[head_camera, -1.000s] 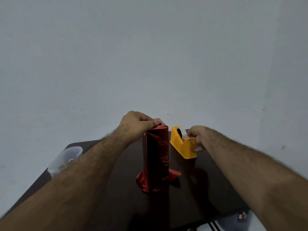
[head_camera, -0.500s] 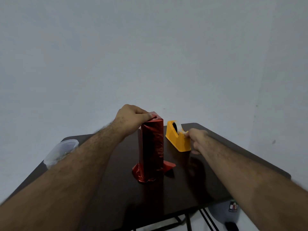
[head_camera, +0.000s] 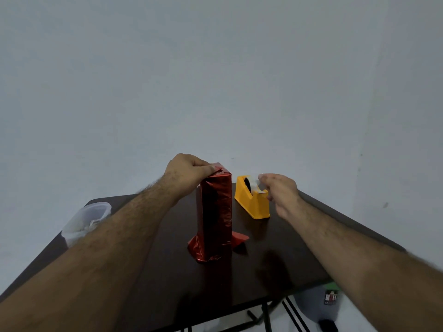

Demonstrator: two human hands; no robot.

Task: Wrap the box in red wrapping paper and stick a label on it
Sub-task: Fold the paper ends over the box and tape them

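The box stands upright on the dark table, wrapped in shiny red paper whose loose ends splay out at its base. My left hand rests on the box's top and presses the folded paper flaps down with curled fingers. Just right of the box sits a yellow tape dispenser. Above its cutter my right hand pinches a strip of clear tape that is stretched up from the roll.
A clear plastic tub stands at the table's left edge, partly behind my left forearm. A plain white wall lies close behind the table. Below the table's right front edge I see folding legs and a grey item on the floor.
My right hand has risen from the dispenser's cutter end and now draws the tape upward. The left hand stays on the box top. The view has shifted slightly.
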